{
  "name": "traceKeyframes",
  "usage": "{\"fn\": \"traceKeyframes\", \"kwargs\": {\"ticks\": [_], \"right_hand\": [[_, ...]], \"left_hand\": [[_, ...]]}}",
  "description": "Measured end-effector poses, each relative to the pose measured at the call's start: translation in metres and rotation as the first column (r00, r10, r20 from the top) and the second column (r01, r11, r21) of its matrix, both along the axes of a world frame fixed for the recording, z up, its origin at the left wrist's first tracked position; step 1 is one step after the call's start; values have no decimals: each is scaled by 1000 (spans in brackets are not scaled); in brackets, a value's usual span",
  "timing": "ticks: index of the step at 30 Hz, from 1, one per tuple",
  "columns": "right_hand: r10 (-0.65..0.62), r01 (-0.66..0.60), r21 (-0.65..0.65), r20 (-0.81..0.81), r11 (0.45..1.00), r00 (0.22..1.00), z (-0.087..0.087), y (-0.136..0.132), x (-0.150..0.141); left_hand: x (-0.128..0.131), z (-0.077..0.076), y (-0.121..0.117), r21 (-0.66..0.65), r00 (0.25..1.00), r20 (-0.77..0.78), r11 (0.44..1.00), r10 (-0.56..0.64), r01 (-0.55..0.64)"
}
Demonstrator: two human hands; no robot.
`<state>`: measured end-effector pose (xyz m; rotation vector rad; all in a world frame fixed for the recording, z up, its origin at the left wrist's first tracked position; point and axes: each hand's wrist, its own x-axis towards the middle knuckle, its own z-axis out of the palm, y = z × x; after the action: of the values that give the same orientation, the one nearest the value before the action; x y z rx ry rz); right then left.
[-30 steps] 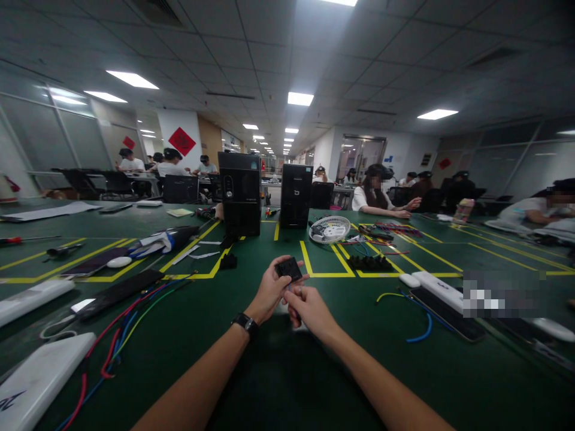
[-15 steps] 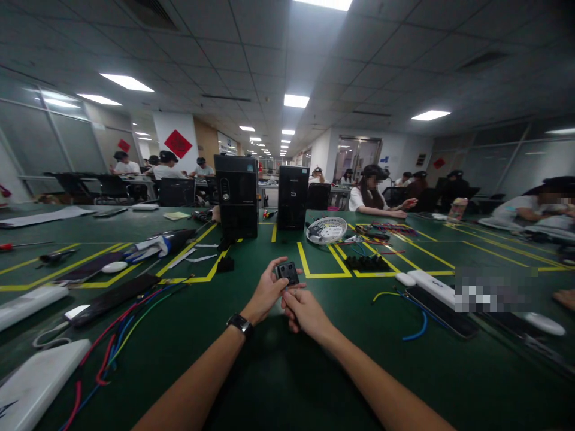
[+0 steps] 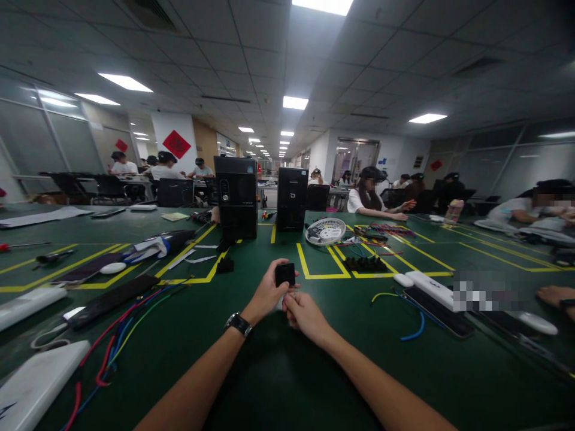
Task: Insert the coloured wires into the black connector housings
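Observation:
My left hand point(image 3: 269, 290), with a black watch on its wrist, is closed around a small black square block point(image 3: 285, 274). A dark, plain face of the block shows, held upright above the table. Just below it, my right hand point(image 3: 302, 308) is closed in a pinch close to the left thumb. A small pale bit shows between the two hands, but what the right fingers hold is too small to make out. Both hands hover over the green table point(image 3: 287, 371).
Two black computer towers point(image 3: 236, 197) stand ahead. Right of them are a white basket point(image 3: 326, 231) and a row of black parts point(image 3: 366, 264). Red, blue and green cables point(image 3: 119, 338) lie at left. A co-worker's hand point(image 3: 554, 296) rests at the far right.
The block has turned in my left hand: its face with recesses showed before, and now a plain dark face does. A co-worker's hand has come further into view at right.

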<state>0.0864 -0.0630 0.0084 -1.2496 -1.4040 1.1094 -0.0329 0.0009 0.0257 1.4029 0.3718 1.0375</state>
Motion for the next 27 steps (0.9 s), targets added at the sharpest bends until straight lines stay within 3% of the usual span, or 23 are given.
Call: {"fn": "traceKeyframes", "kwargs": {"ticks": [8,16,22,27], "right_hand": [[-66,66,0,30,998,997,13,-1,5],[-4,4,-9,-19,1000,1000,12,-1,5],[60,-60,0,-31,998,998,14,-3,2],[7,-16,54,171,998,985,16,-6,-3]], "left_hand": [[0,-4,2,20,1000,-31,1000,2,-1],[-6,2,3,-94,1000,8,995,-25,26],[2,3,5,-262,981,68,952,183,-159],[7,-4,6,-179,947,11,932,321,-314]]}}
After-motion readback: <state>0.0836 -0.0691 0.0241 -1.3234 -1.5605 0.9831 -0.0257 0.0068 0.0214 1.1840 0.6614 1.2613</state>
